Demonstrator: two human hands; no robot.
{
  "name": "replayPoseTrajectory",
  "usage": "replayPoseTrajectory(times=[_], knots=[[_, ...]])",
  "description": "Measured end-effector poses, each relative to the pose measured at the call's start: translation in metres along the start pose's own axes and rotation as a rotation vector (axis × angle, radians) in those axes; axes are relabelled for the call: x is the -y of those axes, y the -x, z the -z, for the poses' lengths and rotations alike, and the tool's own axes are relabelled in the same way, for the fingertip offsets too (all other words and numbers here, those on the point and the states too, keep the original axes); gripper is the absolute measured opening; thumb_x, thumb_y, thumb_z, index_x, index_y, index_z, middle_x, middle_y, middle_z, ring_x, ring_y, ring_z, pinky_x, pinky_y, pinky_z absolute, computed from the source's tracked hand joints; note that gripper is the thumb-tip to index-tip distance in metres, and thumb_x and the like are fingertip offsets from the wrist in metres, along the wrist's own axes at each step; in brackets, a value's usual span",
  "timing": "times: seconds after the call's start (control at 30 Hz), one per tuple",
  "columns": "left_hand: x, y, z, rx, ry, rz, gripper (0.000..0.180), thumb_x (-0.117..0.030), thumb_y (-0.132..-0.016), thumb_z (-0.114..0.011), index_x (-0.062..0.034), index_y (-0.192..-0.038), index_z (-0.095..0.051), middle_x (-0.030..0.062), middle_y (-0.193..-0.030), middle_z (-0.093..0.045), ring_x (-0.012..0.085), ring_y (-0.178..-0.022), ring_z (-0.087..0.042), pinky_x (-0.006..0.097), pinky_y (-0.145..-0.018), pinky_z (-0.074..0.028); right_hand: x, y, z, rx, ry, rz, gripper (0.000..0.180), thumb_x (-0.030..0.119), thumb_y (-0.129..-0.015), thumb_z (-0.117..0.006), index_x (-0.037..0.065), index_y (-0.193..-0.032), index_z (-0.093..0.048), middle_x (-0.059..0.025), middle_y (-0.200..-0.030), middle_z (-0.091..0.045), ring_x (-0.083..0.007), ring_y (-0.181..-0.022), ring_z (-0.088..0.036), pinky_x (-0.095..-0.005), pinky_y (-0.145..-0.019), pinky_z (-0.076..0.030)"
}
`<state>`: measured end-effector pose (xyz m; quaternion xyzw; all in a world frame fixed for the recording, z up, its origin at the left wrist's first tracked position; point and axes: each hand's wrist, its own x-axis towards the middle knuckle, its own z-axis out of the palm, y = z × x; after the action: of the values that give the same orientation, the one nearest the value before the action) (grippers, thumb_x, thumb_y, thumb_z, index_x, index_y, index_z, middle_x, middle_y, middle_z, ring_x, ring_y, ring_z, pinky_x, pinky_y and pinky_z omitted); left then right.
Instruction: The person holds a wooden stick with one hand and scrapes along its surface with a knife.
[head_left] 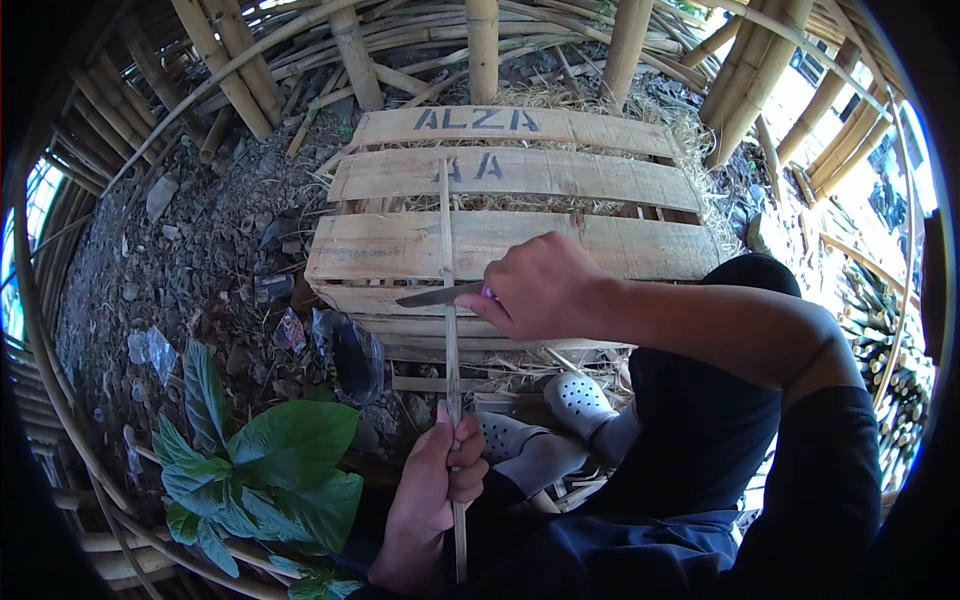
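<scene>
My left hand (436,477) is closed round the lower part of a thin, pale bamboo strip (447,235), which stands nearly upright in the picture. In my right hand (545,288) is a knife (430,297), its blade pointing left and lying across the strip. The knife's handle is mostly hidden by my fingers. Beyond the blade, the strip's upper part reaches over a slatted wooden crate (385,240) with dark painted lettering on its boards. My two hands are apart along the strip, the right one farther out.
A broad-leaved green plant (292,445) grows at the lower left. Stony soil with plastic litter (355,360) lies left of the crate. Upright bamboo poles (482,50) line the back. Cut bamboo pieces (890,355) are piled at right. My feet wear light perforated clogs (580,402).
</scene>
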<state>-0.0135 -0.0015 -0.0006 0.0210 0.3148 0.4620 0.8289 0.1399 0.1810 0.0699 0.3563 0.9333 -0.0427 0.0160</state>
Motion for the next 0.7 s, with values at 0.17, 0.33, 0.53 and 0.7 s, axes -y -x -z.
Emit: replayPoseTrajectory(times=[0.17, 0.33, 0.53, 0.7], knots=[[0.003, -0.001, 0.003, 0.032, 0.039, 0.050, 0.032, -0.040, -0.103, -0.030, -0.0150, -0.087, -0.040, -0.0075, -0.062, -0.026, 0.0017, -0.044, -0.017, 0.019, -0.036, -0.012, 0.011, 0.011, -0.008, 0.109, -0.018, 0.305, 0.060, 0.048, -0.096, -0.038, 0.007, -0.063, -0.066, -0.0118, -0.060, -0.062, -0.0301, -0.060, -0.064, -0.0399, -0.059, -0.053], [0.002, -0.001, 0.002, 0.005, -0.043, 0.033, 0.036, -0.048, -0.100, -0.033, -0.0161, -0.086, -0.039, -0.0068, -0.064, -0.026, 0.0023, -0.045, -0.017, 0.020, -0.038, -0.012, 0.014, 0.009, -0.004, 0.140, 0.022, 0.163, 0.062, 0.049, -0.097, -0.035, 0.006, -0.065, -0.066, -0.0124, -0.062, -0.063, -0.0319, -0.062, -0.065, -0.0413, -0.062, -0.053], [0.002, 0.003, 0.001, 0.002, -0.060, 0.037, 0.035, -0.048, -0.101, -0.032, -0.0162, -0.086, -0.039, -0.0067, -0.064, -0.026, 0.0022, -0.045, -0.017, 0.020, -0.038, -0.012, -0.004, -0.007, 0.007, 0.088, 0.047, -0.025, 0.061, 0.052, -0.095, -0.039, 0.007, -0.063, -0.065, -0.0116, -0.059, -0.063, -0.0300, -0.062, -0.065, -0.0400, -0.062, -0.054], [0.007, 0.001, -0.002, -0.022, -0.050, 0.061, 0.034, -0.045, -0.102, -0.032, -0.0159, -0.085, -0.039, -0.0073, -0.062, -0.026, 0.0017, -0.043, -0.017, 0.020, -0.035, -0.012, 0.018, 0.012, 0.000, 0.234, 0.070, 0.274, 0.064, 0.051, -0.097, -0.033, 0.007, -0.068, -0.068, -0.0133, -0.065, -0.064, -0.0314, -0.065, -0.066, -0.0408, -0.068, -0.053]])
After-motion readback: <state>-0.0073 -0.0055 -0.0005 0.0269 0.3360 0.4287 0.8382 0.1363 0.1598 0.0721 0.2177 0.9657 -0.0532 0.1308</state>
